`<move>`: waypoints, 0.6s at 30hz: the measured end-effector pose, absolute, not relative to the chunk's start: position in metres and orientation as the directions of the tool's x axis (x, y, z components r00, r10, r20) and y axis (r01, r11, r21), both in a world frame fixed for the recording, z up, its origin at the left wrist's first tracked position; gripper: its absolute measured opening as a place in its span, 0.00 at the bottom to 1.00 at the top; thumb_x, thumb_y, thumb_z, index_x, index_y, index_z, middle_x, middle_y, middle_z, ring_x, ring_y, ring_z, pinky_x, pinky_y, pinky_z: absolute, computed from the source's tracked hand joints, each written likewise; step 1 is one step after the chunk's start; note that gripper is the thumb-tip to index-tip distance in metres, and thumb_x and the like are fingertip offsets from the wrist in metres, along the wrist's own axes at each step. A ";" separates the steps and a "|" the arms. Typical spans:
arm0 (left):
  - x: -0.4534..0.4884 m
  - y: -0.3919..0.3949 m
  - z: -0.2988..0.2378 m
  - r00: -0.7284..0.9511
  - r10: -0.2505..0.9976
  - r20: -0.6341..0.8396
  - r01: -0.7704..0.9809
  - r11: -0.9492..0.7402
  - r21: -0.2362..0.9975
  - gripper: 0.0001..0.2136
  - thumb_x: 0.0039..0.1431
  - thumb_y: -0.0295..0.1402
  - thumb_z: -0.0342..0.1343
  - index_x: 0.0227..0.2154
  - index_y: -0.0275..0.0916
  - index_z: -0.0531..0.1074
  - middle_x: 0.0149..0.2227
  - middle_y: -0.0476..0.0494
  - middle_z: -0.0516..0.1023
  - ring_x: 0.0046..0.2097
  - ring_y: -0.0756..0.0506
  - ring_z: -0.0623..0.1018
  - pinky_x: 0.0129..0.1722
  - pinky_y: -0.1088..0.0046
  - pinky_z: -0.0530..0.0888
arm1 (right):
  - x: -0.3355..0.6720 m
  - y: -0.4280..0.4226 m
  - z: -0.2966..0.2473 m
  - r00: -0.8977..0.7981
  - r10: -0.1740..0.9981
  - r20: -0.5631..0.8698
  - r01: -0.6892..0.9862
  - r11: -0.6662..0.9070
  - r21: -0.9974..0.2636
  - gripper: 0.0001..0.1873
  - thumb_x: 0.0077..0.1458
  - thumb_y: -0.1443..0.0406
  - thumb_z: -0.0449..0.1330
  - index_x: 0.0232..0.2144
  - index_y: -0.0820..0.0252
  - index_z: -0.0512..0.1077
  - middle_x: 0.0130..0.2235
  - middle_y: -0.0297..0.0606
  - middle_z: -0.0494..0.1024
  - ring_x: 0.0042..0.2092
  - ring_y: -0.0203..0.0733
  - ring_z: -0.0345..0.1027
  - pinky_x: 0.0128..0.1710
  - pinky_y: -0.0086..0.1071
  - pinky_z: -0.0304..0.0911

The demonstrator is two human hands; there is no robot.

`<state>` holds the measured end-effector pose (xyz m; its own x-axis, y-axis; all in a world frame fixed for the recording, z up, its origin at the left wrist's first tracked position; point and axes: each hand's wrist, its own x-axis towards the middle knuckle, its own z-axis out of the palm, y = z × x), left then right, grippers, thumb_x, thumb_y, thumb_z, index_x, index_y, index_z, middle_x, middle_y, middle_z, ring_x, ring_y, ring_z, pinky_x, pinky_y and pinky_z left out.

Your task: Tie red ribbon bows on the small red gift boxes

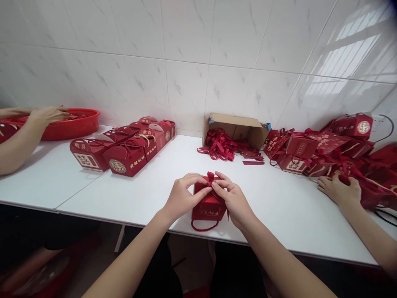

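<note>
Right in front of me, near the table's front edge, stands a small red gift box [209,209] with gold lettering and a red cord handle [204,229] drooping over its front. A red ribbon bow [211,177] sits on its top. My left hand [186,192] pinches the ribbon from the left, thumb and forefinger meeting at the knot. From the other side my right hand [231,196] grips the ribbon too, its thumb at the knot and some fingers raised behind. A ribbon tail hangs beside the box's right side.
Finished-looking red boxes [124,155] stand in rows at left, beside a red basin [74,128] with another person's hand [46,116]. A cardboard box [237,120] spills red ribbons [220,145] at the back. Another hand [339,190] touches piled red boxes [328,145] at right.
</note>
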<state>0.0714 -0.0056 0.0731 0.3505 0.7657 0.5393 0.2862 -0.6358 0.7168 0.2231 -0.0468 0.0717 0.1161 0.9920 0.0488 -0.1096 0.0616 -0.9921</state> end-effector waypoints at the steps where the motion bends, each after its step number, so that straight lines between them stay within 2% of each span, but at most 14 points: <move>1: 0.070 -0.005 0.074 0.353 0.775 0.525 0.298 -0.625 0.722 0.05 0.51 0.33 0.60 0.30 0.38 0.77 0.38 0.42 0.79 0.42 0.44 0.77 0.46 0.67 0.72 | 0.223 -0.048 0.072 0.115 0.992 0.051 -0.088 0.061 -0.994 0.12 0.47 0.55 0.63 0.28 0.57 0.78 0.63 0.40 0.56 0.62 0.51 0.52 0.57 0.42 0.53; 5: 0.063 -0.002 0.077 0.433 0.786 0.441 0.277 -0.582 0.765 0.05 0.52 0.33 0.59 0.29 0.38 0.78 0.38 0.42 0.80 0.43 0.44 0.78 0.47 0.69 0.72 | 0.232 -0.055 0.075 0.103 0.990 0.099 0.124 0.085 -0.989 0.14 0.53 0.56 0.56 0.30 0.57 0.78 0.61 0.40 0.61 0.61 0.49 0.53 0.59 0.43 0.49; 8: 0.056 0.001 0.081 0.546 0.737 0.400 0.210 -0.582 0.786 0.05 0.53 0.32 0.58 0.29 0.38 0.77 0.38 0.42 0.80 0.45 0.44 0.77 0.48 0.70 0.72 | 0.241 -0.056 0.075 0.135 0.970 0.200 0.344 0.143 -0.928 0.13 0.54 0.59 0.54 0.39 0.56 0.74 0.57 0.41 0.66 0.51 0.46 0.66 0.48 0.42 0.61; 10: 0.053 0.003 0.085 0.610 0.689 0.391 0.181 -0.602 0.778 0.04 0.54 0.31 0.58 0.29 0.37 0.76 0.38 0.43 0.80 0.46 0.44 0.77 0.48 0.70 0.72 | 0.246 -0.055 0.075 0.089 0.959 0.267 0.467 0.197 -0.862 0.16 0.53 0.63 0.55 0.45 0.56 0.71 0.51 0.40 0.73 0.42 0.43 0.70 0.40 0.38 0.64; 13: 0.051 0.001 0.090 0.644 0.629 0.436 0.196 -0.686 0.701 0.04 0.54 0.30 0.57 0.30 0.38 0.75 0.38 0.44 0.80 0.44 0.45 0.78 0.47 0.71 0.73 | 0.252 -0.057 0.079 -0.010 0.941 0.339 0.618 0.272 -0.737 0.12 0.53 0.66 0.55 0.41 0.57 0.72 0.38 0.37 0.79 0.36 0.40 0.70 0.36 0.34 0.64; 15: 0.052 -0.002 0.094 0.646 0.593 0.481 0.238 -0.755 0.610 0.04 0.56 0.30 0.56 0.31 0.38 0.75 0.37 0.44 0.80 0.42 0.46 0.78 0.45 0.71 0.72 | 0.256 -0.061 0.087 -0.038 0.926 0.375 0.706 0.291 -0.646 0.09 0.53 0.66 0.56 0.37 0.57 0.74 0.34 0.36 0.78 0.36 0.40 0.70 0.35 0.34 0.63; 18: 0.053 -0.007 0.097 0.648 0.540 0.537 0.301 -0.830 0.471 0.05 0.57 0.29 0.54 0.31 0.38 0.74 0.35 0.45 0.79 0.40 0.47 0.77 0.43 0.71 0.72 | 0.263 -0.071 0.105 -0.132 0.941 0.313 0.761 0.299 -0.576 0.11 0.53 0.64 0.57 0.40 0.56 0.73 0.30 0.34 0.78 0.33 0.40 0.69 0.33 0.33 0.62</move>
<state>0.0530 -0.0073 0.0972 0.6484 0.5396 0.5370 0.3005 -0.8295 0.4707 0.2631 -0.0705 0.1045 -0.1325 0.9406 0.3126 0.7608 0.2987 -0.5762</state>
